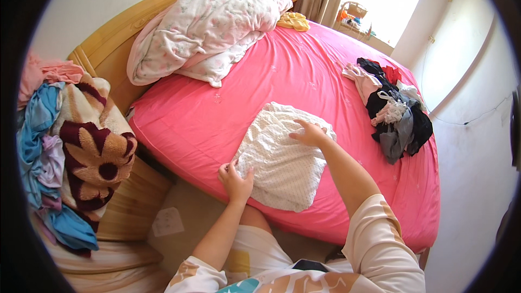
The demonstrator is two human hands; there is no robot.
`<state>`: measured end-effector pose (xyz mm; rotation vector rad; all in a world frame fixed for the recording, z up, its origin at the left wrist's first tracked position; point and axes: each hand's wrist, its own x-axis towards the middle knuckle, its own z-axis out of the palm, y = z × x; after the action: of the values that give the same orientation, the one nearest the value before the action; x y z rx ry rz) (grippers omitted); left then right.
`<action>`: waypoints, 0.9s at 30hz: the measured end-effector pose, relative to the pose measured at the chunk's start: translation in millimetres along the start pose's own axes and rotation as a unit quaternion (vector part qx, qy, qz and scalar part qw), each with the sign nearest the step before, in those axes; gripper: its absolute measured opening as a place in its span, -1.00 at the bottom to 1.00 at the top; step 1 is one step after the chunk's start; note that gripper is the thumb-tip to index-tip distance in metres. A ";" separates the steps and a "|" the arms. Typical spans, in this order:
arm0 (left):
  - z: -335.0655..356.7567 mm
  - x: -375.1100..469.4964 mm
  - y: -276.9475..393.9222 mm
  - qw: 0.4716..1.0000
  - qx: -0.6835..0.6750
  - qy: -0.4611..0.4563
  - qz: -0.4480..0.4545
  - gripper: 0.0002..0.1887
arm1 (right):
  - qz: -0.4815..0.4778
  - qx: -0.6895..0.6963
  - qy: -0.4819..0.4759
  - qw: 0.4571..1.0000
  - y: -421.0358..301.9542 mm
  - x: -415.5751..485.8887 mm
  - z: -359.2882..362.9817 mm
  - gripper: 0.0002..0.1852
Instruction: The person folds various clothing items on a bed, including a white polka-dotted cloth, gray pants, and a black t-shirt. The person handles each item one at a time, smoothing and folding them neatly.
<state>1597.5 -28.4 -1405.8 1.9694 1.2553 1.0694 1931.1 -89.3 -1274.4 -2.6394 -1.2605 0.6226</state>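
Observation:
A white garment with small dark dots [281, 162] lies folded on the pink bedsheet [195, 126], close to the bed's near edge. My left hand [236, 183] is at the garment's near left corner, with its fingertips at the cloth's edge; whether they pinch it cannot be told. My right hand [310, 133] is over the garment's upper right part, fingers spread and palm down, with no cloth seen gripped in it.
A floral quilt [203, 28] is heaped by the wooden headboard [118, 20]. A yellow cloth [294, 21] lies beyond it. Mixed clothes [395, 110] are piled at the bed's right. At the left, a flower-patterned blanket [97, 150] and blue clothes [40, 118] cover wooden furniture. Paper [167, 221] lies on the floor.

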 end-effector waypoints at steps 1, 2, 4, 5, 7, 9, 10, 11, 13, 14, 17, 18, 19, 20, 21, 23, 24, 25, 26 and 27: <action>-0.7 2.0 0.1 1.000 0.025 -0.005 -0.012 -0.29 | 0.014 0.021 -0.001 1.000 -5.3 8.0 2.4 -0.06; -2.1 4.3 0.1 1.000 0.026 0.000 -0.010 -0.29 | 0.030 0.037 -0.004 0.999 -10.6 15.8 6.4 -0.06; -4.8 9.8 2.0 0.998 0.051 -0.013 -0.030 -0.29 | 0.028 0.038 -0.011 0.999 -23.4 34.2 17.3 -0.03; -6.2 13.1 3.6 0.998 0.052 -0.019 -0.033 -0.30 | 0.027 0.036 -0.014 0.999 -28.6 42.8 22.3 -0.01; -8.2 20.3 7.6 0.994 0.076 -0.047 -0.063 -0.31 | -0.004 0.018 0.006 1.000 -37.7 55.5 32.3 -0.19; -8.4 28.3 10.9 0.991 0.096 -0.063 -0.074 -0.36 | -0.021 0.011 0.018 1.000 -43.9 63.7 37.7 -0.38; -7.7 32.6 11.6 0.989 0.108 -0.069 -0.078 -0.38 | -0.024 0.012 0.020 0.999 -46.0 66.9 37.6 -0.47; -6.1 36.8 11.8 0.990 0.097 -0.074 -0.076 -0.42 | -0.019 0.004 0.024 1.000 -47.2 69.0 36.6 -0.56; -1.6 42.8 10.0 0.991 0.083 -0.079 -0.071 -0.49 | -0.063 0.024 0.084 0.994 -47.5 70.5 32.8 -0.70; 1.8 44.3 8.9 0.995 0.060 -0.062 -0.058 -0.55 | -0.076 0.026 0.109 0.991 -47.6 70.9 30.7 -0.77; 11.3 44.2 3.1 0.999 0.018 -0.013 -0.037 -0.67 | -0.094 0.021 0.166 0.981 -51.4 71.3 27.0 -0.83; 13.1 42.8 0.4 0.999 0.006 -0.011 -0.044 -0.69 | -0.106 0.024 0.177 0.978 -54.1 70.0 27.9 -0.80; 14.5 41.1 -2.4 0.998 -0.004 -0.014 -0.056 -0.70 | -0.113 0.022 0.191 0.975 -58.0 67.8 29.7 -0.78; 14.8 38.9 -5.3 0.999 0.006 -0.007 -0.053 -0.72 | -0.105 0.015 0.191 0.976 -62.9 64.2 32.2 -0.76; 14.5 36.5 -8.3 0.998 0.020 -0.007 -0.055 -0.75 | -0.137 0.007 0.220 0.966 -67.4 57.7 35.6 -0.72; 13.1 32.9 -12.9 0.998 0.041 -0.006 -0.054 -0.77 | -0.158 -0.020 0.244 0.957 -74.7 35.3 43.1 -0.65; 11.9 31.2 -14.3 0.997 0.049 -0.009 -0.052 -0.78 | -0.189 -0.012 0.219 0.957 -76.1 21.5 44.0 -0.59; 10.6 30.0 -14.9 0.997 0.056 -0.012 -0.050 -0.78 | -0.216 -0.020 0.222 0.951 -74.7 2.3 46.1 -0.58; 8.6 28.6 -14.5 0.997 0.068 -0.004 -0.045 -0.77 | -0.237 -0.026 0.220 0.946 -72.1 -21.8 50.8 -0.56; 5.8 27.5 -12.9 0.996 0.080 0.004 -0.040 -0.75 | -0.274 -0.033 0.235 0.932 -69.6 -46.6 56.1 -0.55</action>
<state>1603.0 1.6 -1410.1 2.0151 1.4518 0.9646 1831.6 -83.3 -1289.5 -2.1173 -1.7425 -0.1340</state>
